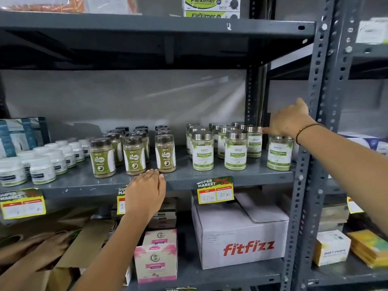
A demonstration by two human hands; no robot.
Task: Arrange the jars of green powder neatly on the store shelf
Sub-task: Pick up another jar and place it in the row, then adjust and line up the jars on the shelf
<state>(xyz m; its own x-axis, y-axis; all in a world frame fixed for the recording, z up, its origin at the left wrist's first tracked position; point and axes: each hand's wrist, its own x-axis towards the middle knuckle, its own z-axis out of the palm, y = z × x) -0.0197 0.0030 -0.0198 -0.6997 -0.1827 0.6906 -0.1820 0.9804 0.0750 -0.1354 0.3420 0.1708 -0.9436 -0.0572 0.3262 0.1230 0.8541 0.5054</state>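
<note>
Several glass jars of green powder (202, 151) with silver lids and white-green labels stand in rows at the right of the grey middle shelf (182, 178). One jar (279, 153) stands apart at the far right, by the upright post. My right hand (290, 120) reaches in above that jar, its fingers spread and a fingertip touching the silver lid of a back-row jar (254, 143); it holds nothing. My left hand (146, 193) rests flat on the shelf's front edge, fingers apart, just before the dark-lidded bottles.
Dark-lidded bottles of green-brown powder (134, 155) fill the shelf's middle, small white tubs (42, 169) its left. A perforated steel post (310, 143) bounds the right side. Yellow price tags (215, 192) hang from the edge. A "fitfizz" carton (241, 236) and pink boxes (156, 261) sit below.
</note>
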